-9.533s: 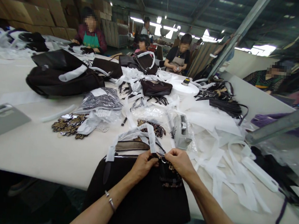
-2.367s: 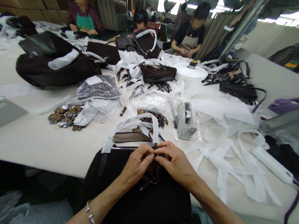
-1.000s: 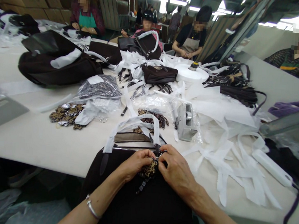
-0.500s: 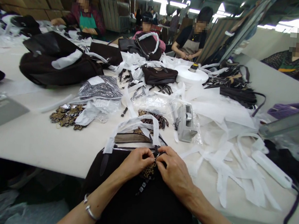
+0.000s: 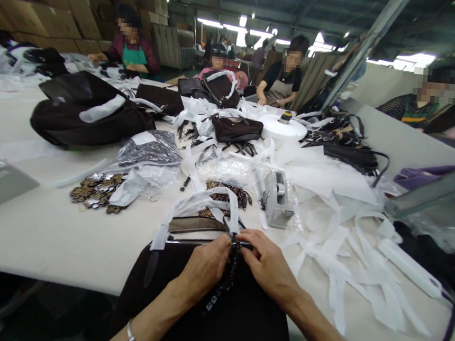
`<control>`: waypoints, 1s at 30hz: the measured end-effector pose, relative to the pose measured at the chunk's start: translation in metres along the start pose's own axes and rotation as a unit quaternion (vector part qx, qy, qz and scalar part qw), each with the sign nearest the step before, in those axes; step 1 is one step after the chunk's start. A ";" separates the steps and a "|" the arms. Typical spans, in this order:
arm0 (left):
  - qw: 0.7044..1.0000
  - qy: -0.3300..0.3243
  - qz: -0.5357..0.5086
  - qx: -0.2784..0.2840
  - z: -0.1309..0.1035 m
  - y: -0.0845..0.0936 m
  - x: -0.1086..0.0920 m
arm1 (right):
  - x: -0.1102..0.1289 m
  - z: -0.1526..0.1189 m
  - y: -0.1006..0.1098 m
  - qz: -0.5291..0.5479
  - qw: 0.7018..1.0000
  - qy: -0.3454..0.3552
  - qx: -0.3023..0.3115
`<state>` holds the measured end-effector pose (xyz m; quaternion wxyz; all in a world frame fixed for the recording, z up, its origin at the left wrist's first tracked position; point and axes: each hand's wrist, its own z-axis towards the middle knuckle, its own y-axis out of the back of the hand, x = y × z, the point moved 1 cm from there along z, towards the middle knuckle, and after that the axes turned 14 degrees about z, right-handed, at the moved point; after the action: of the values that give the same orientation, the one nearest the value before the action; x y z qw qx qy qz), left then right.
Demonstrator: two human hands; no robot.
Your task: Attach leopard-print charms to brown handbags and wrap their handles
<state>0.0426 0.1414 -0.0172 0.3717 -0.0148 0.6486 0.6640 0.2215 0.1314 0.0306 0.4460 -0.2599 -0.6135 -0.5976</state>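
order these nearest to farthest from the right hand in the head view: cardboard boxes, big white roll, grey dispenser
From the right hand:
1. Grey dispenser, just beyond the hand.
2. Big white roll, farther forward on the table.
3. Cardboard boxes, stacked far off at the left.

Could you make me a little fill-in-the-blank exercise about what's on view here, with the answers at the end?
1. The left hand and right hand are close together over a dark handbag whose wrapped handle is ____ in colour.
2. The silver bracelet is on the person's ____ wrist.
3. Across the table, the person at the far left wears an apron coloured ____.
4. The cloth near the right edge is ____ in colour.

Missing words: white; left; green; purple.
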 end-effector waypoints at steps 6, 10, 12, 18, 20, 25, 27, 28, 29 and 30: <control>0.994 0.008 -0.078 -0.073 -0.002 0.017 -0.006 | -0.004 0.001 -0.004 -0.016 0.999 0.008 0.037; 0.937 0.106 -0.330 -0.051 0.004 0.034 -0.005 | 0.005 -0.001 -0.001 0.013 0.998 0.003 0.062; 0.902 0.126 -0.411 -0.026 0.009 0.034 -0.001 | 0.009 -0.004 0.001 0.024 0.998 -0.025 0.043; 0.923 0.150 -0.349 0.066 0.024 0.024 0.000 | 0.006 0.000 0.002 0.017 0.987 -0.148 -0.062; 0.937 0.141 -0.306 0.088 0.027 0.025 -0.002 | 0.004 0.004 0.002 0.012 0.986 -0.160 -0.051; 0.971 0.112 -0.203 0.057 0.029 0.024 -0.005 | -0.003 0.013 0.001 0.016 0.980 -0.195 -0.030; 0.980 0.106 -0.165 0.031 0.028 0.022 -0.005 | -0.005 0.016 0.000 0.007 0.980 -0.198 -0.017; 0.983 0.100 -0.152 0.027 0.027 0.021 -0.004 | -0.006 0.016 -0.001 -0.001 0.980 -0.200 -0.007; 0.985 0.096 -0.144 0.025 0.027 0.020 -0.003 | -0.007 0.016 -0.002 -0.009 0.980 -0.201 0.006; 0.985 0.094 -0.141 0.027 0.026 0.018 -0.002 | -0.007 0.016 -0.003 -0.016 0.979 -0.201 0.019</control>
<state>0.0470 0.1650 0.0035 0.3993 -0.1588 0.6898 0.5826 0.2188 0.1475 0.0250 0.3088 -0.3559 -0.7060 -0.5287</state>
